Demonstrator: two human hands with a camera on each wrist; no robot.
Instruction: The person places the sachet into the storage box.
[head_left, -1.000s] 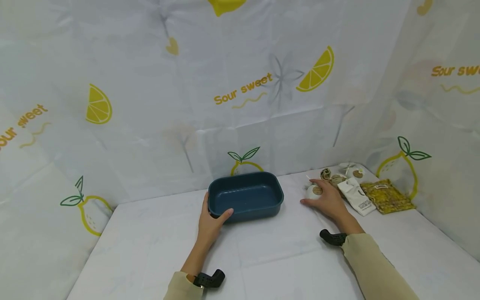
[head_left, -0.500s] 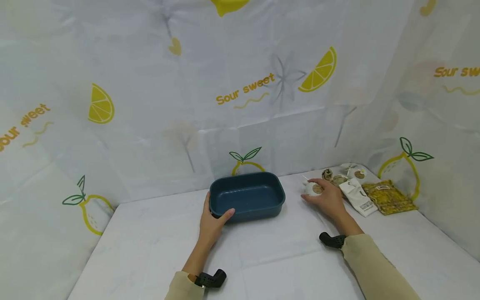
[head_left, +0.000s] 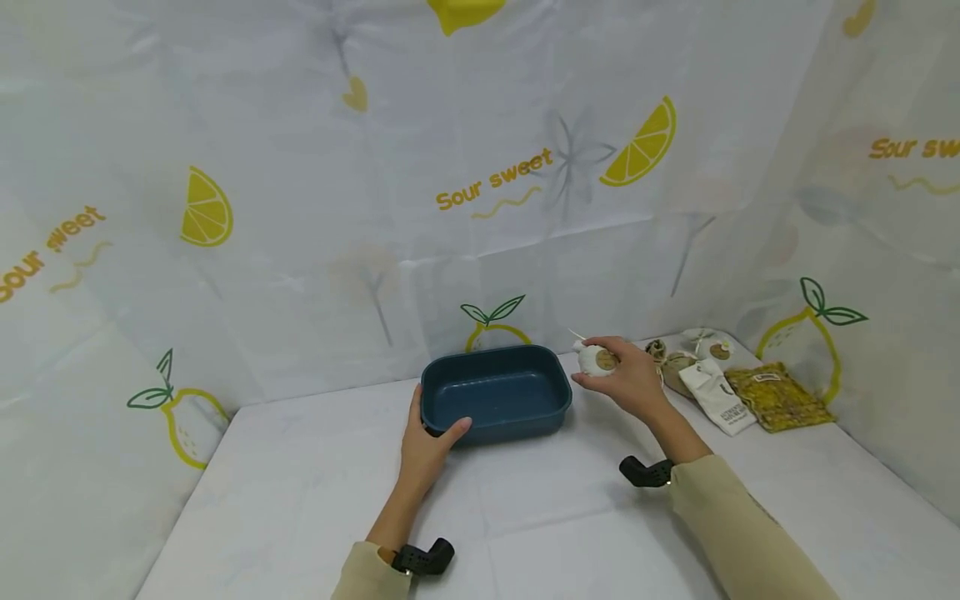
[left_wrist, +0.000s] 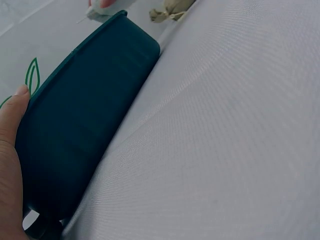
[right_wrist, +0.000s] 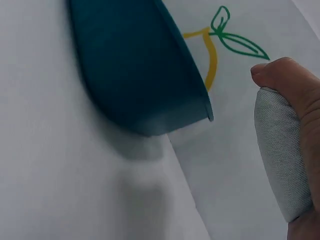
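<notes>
A dark blue rectangular basin [head_left: 517,428] stands on the white-covered table near the back cloth. My left hand [head_left: 424,450] grips its left end, thumb over the front rim and the fingers along the side. The left wrist view shows the basin's outer wall [left_wrist: 82,110] beside that thumb. Off the table, just right of the basin, my right hand [head_left: 630,379] pinches a small white cloth sachet [head_left: 591,361] with a round brown label and a string. In the right wrist view the sachet [right_wrist: 280,155] lies against the thumb, apart from the basin; the other fingers are hidden.
At the back right lie a tied brown sachet [head_left: 677,372], a white printed pouch [head_left: 720,398], a yellow patterned pouch [head_left: 780,396] and another white sachet [head_left: 705,342]. A lemon-printed cloth [head_left: 315,208] hangs behind and at both sides.
My right hand has lifted the white sachet from the table and carried it left, close to the basin. The left hand keeps its hold; the whole view has shifted slightly.
</notes>
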